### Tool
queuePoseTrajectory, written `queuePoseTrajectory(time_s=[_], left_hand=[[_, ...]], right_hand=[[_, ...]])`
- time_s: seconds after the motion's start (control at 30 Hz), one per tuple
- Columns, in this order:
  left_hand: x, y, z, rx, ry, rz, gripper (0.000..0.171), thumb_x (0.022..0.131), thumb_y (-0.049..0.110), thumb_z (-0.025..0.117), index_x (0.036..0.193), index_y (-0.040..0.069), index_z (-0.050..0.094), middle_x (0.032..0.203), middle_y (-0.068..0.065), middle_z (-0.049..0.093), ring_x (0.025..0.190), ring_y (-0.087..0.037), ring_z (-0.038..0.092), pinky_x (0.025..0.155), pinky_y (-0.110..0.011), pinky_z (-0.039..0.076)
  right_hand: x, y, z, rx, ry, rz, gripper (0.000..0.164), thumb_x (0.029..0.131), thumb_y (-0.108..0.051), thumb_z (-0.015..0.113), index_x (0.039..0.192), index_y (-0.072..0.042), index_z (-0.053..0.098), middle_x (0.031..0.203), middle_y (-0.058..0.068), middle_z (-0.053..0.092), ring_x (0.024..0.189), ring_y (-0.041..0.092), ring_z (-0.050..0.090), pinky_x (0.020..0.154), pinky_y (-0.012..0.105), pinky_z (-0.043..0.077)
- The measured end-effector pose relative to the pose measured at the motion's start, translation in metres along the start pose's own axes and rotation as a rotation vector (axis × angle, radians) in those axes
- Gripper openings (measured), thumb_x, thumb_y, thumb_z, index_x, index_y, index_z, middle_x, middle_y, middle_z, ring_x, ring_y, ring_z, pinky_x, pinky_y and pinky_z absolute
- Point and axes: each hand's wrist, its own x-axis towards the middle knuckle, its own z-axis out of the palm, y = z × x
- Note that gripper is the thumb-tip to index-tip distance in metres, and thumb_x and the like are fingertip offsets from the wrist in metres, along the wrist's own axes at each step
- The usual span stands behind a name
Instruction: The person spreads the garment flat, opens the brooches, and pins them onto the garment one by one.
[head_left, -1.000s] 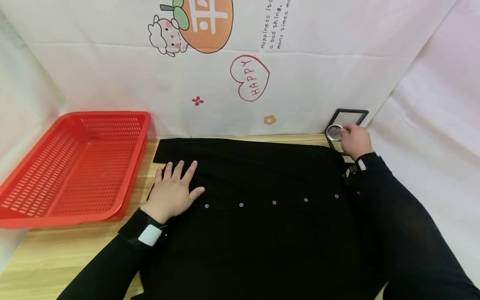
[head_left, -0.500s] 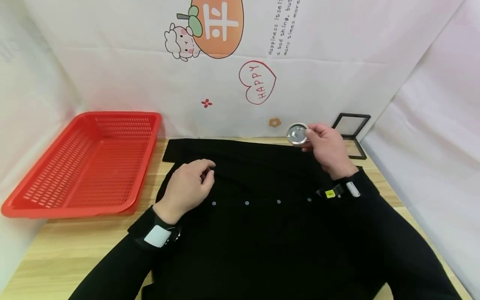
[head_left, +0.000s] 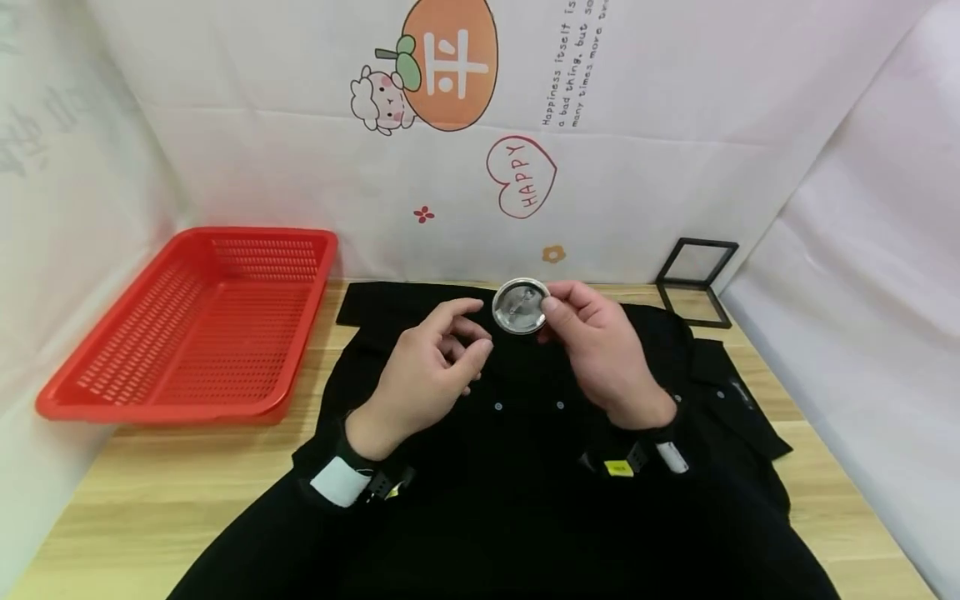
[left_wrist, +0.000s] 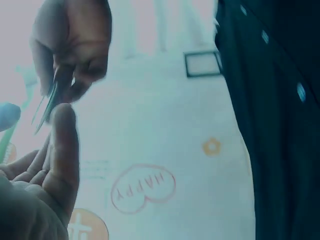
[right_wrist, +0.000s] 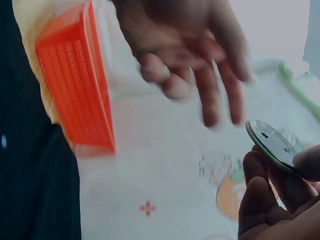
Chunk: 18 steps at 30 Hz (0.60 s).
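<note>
In the head view my right hand (head_left: 611, 354) pinches a round silver pin badge (head_left: 520, 306) by its right edge, thumb on the near face. Its metal back with the pin faces me. My left hand (head_left: 420, 371) hovers just left of the badge, fingers loosely bent, thumb and forefinger apart, holding nothing. In the right wrist view the badge (right_wrist: 272, 145) is seen at a slant, apart from the left fingers above. Below both hands a black buttoned shirt (head_left: 528, 387) lies spread on the table.
A red plastic basket (head_left: 300, 367) stands at the left of the wooden table (head_left: 172, 500). At the back right is a black-edged folding frame (head_left: 693, 287), one half raised against the printed white cloth (head_left: 637, 183).
My right hand has brought the badge from the folding frame leftward to above the shirt. My left hand has lifted off the shirt and moved right, its fingers bending from spread to loosely curled.
</note>
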Motion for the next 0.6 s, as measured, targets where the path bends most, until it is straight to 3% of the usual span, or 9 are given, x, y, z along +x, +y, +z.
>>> queuePoseTrajectory(time_s=[0.17,0.37,0.6], left_hand=[[-0.004,0.013,0.006,-0.135,0.081,0.052,0.039,0.096,0.006,0.067,0.133,0.008,0.054,0.091,-0.002,0.07,0.058,-0.021,0.065,0.052,-0.034,0.055],[-0.01,0.019,0.005,-0.156,0.155,0.138,0.033,0.093,-0.003,0.065,0.125,0.005,0.06,0.084,-0.003,0.068,0.056,-0.017,0.062,0.053,-0.033,0.054],[-0.019,0.024,0.0,-0.116,0.205,0.2,0.03,0.089,-0.005,0.063,0.117,0.005,0.067,0.077,0.0,0.063,0.055,-0.016,0.059,0.049,-0.03,0.05]], right_hand=[[-0.017,-0.008,0.024,0.048,-0.024,-0.066,0.025,0.104,-0.006,0.052,0.124,0.009,0.054,0.113,0.017,0.065,0.087,0.024,0.061,0.077,0.032,0.052],[-0.03,-0.015,0.033,-0.109,-0.003,-0.131,0.018,0.102,-0.004,0.057,0.116,0.006,0.059,0.095,0.013,0.069,0.079,0.024,0.063,0.079,0.033,0.052],[-0.038,-0.021,0.031,-0.232,-0.124,-0.104,0.018,0.099,-0.007,0.062,0.116,-0.001,0.061,0.088,0.006,0.072,0.081,0.028,0.068,0.074,0.032,0.053]])
